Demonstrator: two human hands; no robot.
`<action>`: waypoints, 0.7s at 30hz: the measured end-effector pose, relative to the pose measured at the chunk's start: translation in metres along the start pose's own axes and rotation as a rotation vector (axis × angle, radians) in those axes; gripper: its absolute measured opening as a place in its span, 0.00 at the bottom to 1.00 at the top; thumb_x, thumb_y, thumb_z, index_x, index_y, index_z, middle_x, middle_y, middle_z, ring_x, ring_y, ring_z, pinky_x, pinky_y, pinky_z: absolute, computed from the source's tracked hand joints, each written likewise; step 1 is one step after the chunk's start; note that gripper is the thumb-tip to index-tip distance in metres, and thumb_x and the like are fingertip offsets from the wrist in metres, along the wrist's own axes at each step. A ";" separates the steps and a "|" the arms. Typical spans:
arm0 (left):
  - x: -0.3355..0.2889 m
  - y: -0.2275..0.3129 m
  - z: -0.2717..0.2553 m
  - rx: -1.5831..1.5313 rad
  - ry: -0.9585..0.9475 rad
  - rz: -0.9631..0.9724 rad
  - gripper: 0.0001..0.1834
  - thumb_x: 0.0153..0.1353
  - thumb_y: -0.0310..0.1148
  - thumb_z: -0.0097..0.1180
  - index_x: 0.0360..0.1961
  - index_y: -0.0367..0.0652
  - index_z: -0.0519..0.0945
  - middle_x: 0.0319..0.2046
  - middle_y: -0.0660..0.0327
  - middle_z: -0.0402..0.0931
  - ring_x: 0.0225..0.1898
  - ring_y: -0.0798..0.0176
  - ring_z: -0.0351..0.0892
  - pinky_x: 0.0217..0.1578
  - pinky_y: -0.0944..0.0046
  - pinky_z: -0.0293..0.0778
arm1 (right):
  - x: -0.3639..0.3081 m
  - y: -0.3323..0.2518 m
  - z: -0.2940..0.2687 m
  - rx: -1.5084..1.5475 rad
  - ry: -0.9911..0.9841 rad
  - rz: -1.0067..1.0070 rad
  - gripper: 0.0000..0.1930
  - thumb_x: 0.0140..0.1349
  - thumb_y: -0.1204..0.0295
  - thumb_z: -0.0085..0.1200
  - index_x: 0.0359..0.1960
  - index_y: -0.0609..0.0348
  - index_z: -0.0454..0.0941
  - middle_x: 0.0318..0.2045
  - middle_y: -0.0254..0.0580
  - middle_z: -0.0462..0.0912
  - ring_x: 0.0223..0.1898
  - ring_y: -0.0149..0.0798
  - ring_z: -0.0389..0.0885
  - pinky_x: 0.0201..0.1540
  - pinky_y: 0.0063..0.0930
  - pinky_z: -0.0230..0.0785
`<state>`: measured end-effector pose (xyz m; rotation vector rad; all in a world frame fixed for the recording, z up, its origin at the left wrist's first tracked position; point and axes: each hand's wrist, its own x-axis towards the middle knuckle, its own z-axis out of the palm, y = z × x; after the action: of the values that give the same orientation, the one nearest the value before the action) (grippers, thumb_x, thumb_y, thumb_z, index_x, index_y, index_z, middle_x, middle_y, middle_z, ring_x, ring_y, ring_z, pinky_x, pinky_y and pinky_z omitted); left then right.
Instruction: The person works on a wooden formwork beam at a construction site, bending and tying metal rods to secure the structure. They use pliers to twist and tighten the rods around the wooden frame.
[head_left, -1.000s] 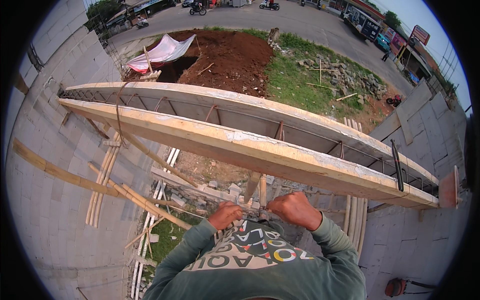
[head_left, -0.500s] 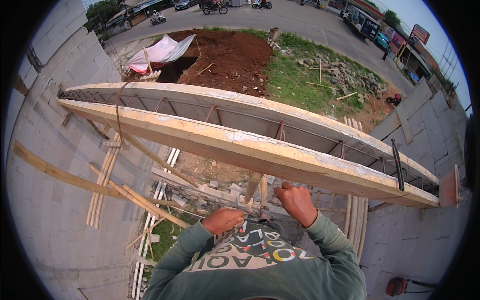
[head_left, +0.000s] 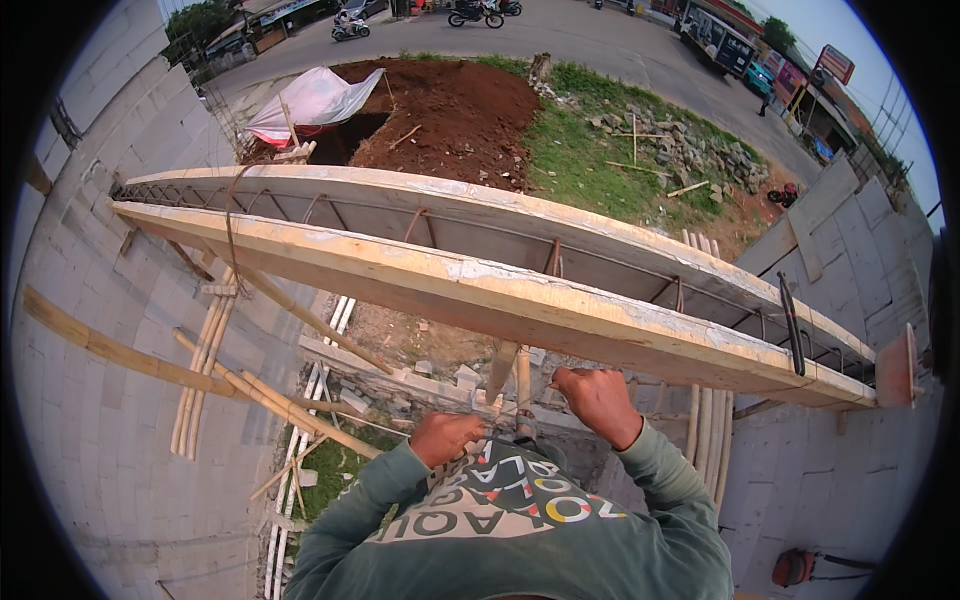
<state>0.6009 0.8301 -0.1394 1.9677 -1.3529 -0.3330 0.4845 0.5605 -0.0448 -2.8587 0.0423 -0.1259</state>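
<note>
My left hand (head_left: 447, 438) is closed in front of my shirt, its fingers curled inward. Higher and to the right, my right hand (head_left: 602, 402) is closed too, with thumb and fingers pinched together. A thin strand seems to run between the hands, but it is too fine to name. Both hands are on the near side of a long wooden beam form (head_left: 480, 290), apart from it. Inside its open trough shows a steel rebar cage (head_left: 553, 257). Across the form's right part lies a slim black long-handled tool (head_left: 793, 325).
Grey block walls stand at left (head_left: 110, 400) and right (head_left: 830, 470). Bamboo poles (head_left: 205, 375) and timber props (head_left: 505, 368) are below the form. A red bag (head_left: 795, 567) is at lower right. Beyond are a soil mound (head_left: 450, 110), a tarp (head_left: 315, 105) and a road with vehicles.
My left hand has shifted slightly, turning its knuckles more upward. My right hand stays nearly in place. The view has moved slightly, and motorbikes have moved along the road.
</note>
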 end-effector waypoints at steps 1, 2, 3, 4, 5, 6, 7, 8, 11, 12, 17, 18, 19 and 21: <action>-0.001 -0.002 -0.003 0.002 0.047 0.020 0.07 0.65 0.35 0.55 0.34 0.44 0.81 0.29 0.52 0.82 0.31 0.47 0.82 0.31 0.52 0.77 | -0.004 0.000 0.002 -0.055 -0.101 0.008 0.06 0.61 0.66 0.57 0.32 0.53 0.82 0.23 0.46 0.83 0.27 0.52 0.83 0.27 0.43 0.72; -0.001 -0.004 -0.004 0.010 0.107 0.032 0.07 0.65 0.34 0.56 0.34 0.44 0.81 0.29 0.52 0.82 0.31 0.48 0.83 0.32 0.53 0.78 | -0.008 0.001 0.004 -0.121 -0.222 0.027 0.06 0.62 0.66 0.56 0.32 0.52 0.82 0.23 0.45 0.83 0.27 0.52 0.83 0.26 0.43 0.72; -0.001 -0.006 -0.005 0.008 0.099 0.026 0.07 0.64 0.34 0.56 0.34 0.44 0.81 0.29 0.53 0.82 0.31 0.48 0.83 0.31 0.53 0.78 | -0.013 0.002 0.004 -0.079 -0.234 -0.035 0.06 0.62 0.66 0.56 0.32 0.52 0.82 0.22 0.47 0.83 0.26 0.52 0.83 0.26 0.44 0.72; -0.001 -0.009 -0.004 0.015 0.106 0.015 0.06 0.64 0.34 0.57 0.33 0.43 0.81 0.29 0.53 0.82 0.30 0.48 0.83 0.31 0.54 0.78 | -0.018 0.004 0.003 -0.049 -0.263 -0.086 0.06 0.62 0.66 0.55 0.31 0.52 0.81 0.22 0.48 0.82 0.26 0.52 0.83 0.26 0.45 0.72; -0.001 -0.011 -0.004 0.024 0.111 0.010 0.06 0.63 0.33 0.57 0.33 0.43 0.81 0.29 0.54 0.82 0.30 0.49 0.83 0.30 0.54 0.78 | -0.021 0.006 0.001 -0.011 -0.323 -0.129 0.06 0.62 0.66 0.54 0.31 0.52 0.80 0.21 0.49 0.82 0.25 0.51 0.83 0.25 0.45 0.72; -0.001 -0.014 -0.002 0.023 0.102 0.013 0.06 0.63 0.33 0.58 0.33 0.43 0.81 0.29 0.54 0.82 0.30 0.49 0.83 0.30 0.54 0.78 | -0.023 0.009 -0.002 0.096 -0.304 -0.179 0.07 0.63 0.66 0.54 0.32 0.52 0.80 0.21 0.49 0.82 0.26 0.52 0.83 0.26 0.46 0.72; -0.001 -0.015 0.000 0.025 0.092 0.022 0.05 0.62 0.33 0.58 0.33 0.43 0.81 0.29 0.54 0.82 0.29 0.49 0.83 0.30 0.54 0.78 | -0.023 0.012 -0.005 0.210 -0.316 -0.222 0.07 0.63 0.65 0.54 0.32 0.53 0.80 0.21 0.50 0.82 0.26 0.53 0.83 0.28 0.47 0.72; -0.002 -0.016 0.001 0.025 0.075 0.033 0.05 0.62 0.33 0.58 0.33 0.43 0.81 0.29 0.54 0.82 0.29 0.49 0.83 0.29 0.54 0.78 | -0.023 0.015 -0.007 0.333 -0.314 -0.278 0.08 0.64 0.65 0.54 0.33 0.53 0.80 0.21 0.50 0.82 0.27 0.54 0.83 0.29 0.47 0.72; -0.003 -0.013 0.005 0.036 0.086 0.048 0.05 0.62 0.33 0.58 0.32 0.44 0.81 0.28 0.54 0.82 0.28 0.49 0.83 0.29 0.54 0.78 | -0.022 0.020 -0.011 0.404 -0.329 -0.258 0.08 0.65 0.64 0.54 0.34 0.54 0.81 0.23 0.51 0.82 0.30 0.57 0.82 0.32 0.49 0.72; -0.003 -0.011 0.005 0.052 0.068 0.040 0.05 0.62 0.33 0.58 0.32 0.44 0.81 0.28 0.54 0.82 0.29 0.48 0.83 0.29 0.53 0.78 | -0.022 0.021 -0.011 0.387 -0.344 -0.236 0.08 0.65 0.64 0.55 0.34 0.54 0.81 0.24 0.51 0.82 0.30 0.57 0.82 0.33 0.49 0.72; 0.000 -0.010 -0.013 0.070 0.101 -0.004 0.07 0.63 0.35 0.57 0.33 0.43 0.80 0.31 0.52 0.82 0.31 0.45 0.82 0.31 0.50 0.77 | -0.025 0.037 -0.015 0.259 -0.280 -0.038 0.09 0.65 0.63 0.56 0.34 0.54 0.81 0.27 0.51 0.83 0.33 0.56 0.83 0.34 0.50 0.72; 0.001 -0.012 -0.019 0.089 0.077 -0.029 0.07 0.64 0.36 0.57 0.34 0.43 0.80 0.31 0.52 0.82 0.31 0.45 0.81 0.31 0.50 0.77 | -0.025 0.042 -0.017 0.231 -0.282 -0.029 0.09 0.64 0.62 0.56 0.34 0.54 0.81 0.28 0.50 0.83 0.33 0.56 0.83 0.34 0.50 0.72; 0.003 -0.015 -0.026 0.108 0.053 -0.039 0.08 0.64 0.36 0.56 0.35 0.43 0.80 0.31 0.52 0.82 0.32 0.44 0.81 0.31 0.49 0.76 | -0.024 0.047 -0.018 0.218 -0.268 -0.045 0.09 0.64 0.62 0.56 0.35 0.54 0.81 0.28 0.50 0.84 0.33 0.56 0.83 0.34 0.50 0.72; 0.006 -0.016 -0.030 0.097 0.055 -0.033 0.09 0.65 0.37 0.55 0.35 0.44 0.80 0.31 0.52 0.81 0.32 0.43 0.81 0.32 0.49 0.76 | -0.023 0.048 -0.015 0.196 -0.285 -0.055 0.10 0.64 0.61 0.57 0.36 0.53 0.80 0.28 0.50 0.84 0.34 0.56 0.83 0.35 0.50 0.72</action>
<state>0.6324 0.8401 -0.1279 2.0656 -1.3257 -0.2309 0.4598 0.5107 -0.0454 -2.6544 -0.1002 0.2534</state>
